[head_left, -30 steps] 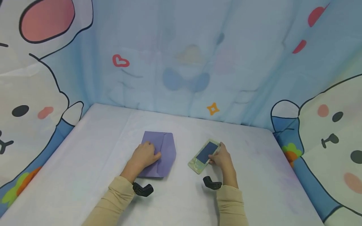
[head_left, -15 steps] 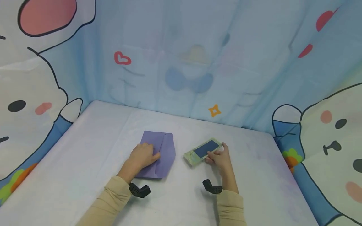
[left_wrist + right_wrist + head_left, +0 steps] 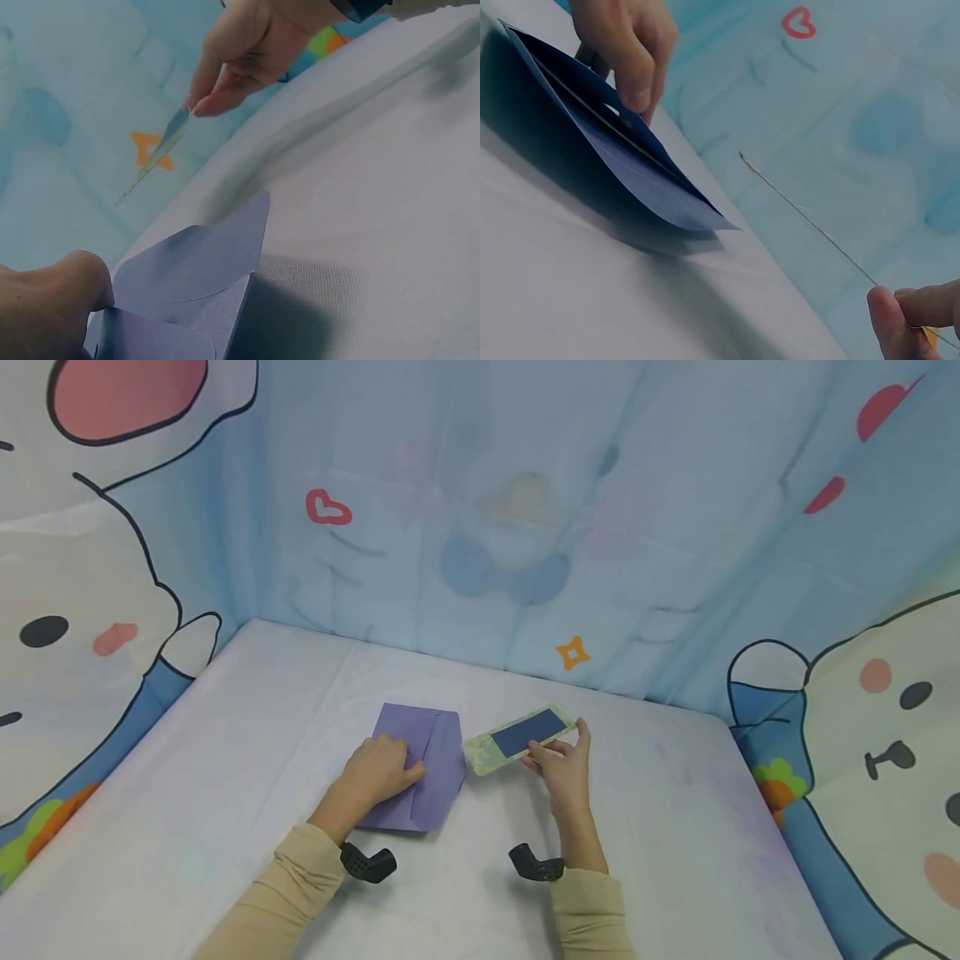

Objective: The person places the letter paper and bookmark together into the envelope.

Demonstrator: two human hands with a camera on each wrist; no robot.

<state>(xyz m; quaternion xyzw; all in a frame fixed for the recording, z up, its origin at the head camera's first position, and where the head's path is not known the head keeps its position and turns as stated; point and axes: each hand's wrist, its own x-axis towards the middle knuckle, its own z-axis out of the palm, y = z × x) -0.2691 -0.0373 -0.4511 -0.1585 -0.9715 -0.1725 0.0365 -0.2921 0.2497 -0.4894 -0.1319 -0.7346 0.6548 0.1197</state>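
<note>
A purple envelope (image 3: 441, 768) lies on the white-covered table, its flap side facing right. My left hand (image 3: 378, 775) grips it with curled fingers, and in the right wrist view the envelope's mouth (image 3: 649, 196) gapes a little below those fingers. Between thumb and fingers, my right hand (image 3: 562, 772) pinches a thin pale green card with a dark blue panel (image 3: 528, 733). The card is held up off the table, its left end close to the envelope's right edge in the head view. Seen edge-on in the left wrist view, the card (image 3: 166, 142) is apart from the envelope.
White cloth (image 3: 690, 843) covers the table around both hands. A blue curtain (image 3: 420, 568) with cartoon figures hangs behind the table and along its sides. Each wrist carries a small black device, one of them the left wrist camera (image 3: 367, 863).
My right hand has lifted the card, turned it closer to level and brought it left toward the envelope. The left hand keeps its hold on the envelope in about the same spot.
</note>
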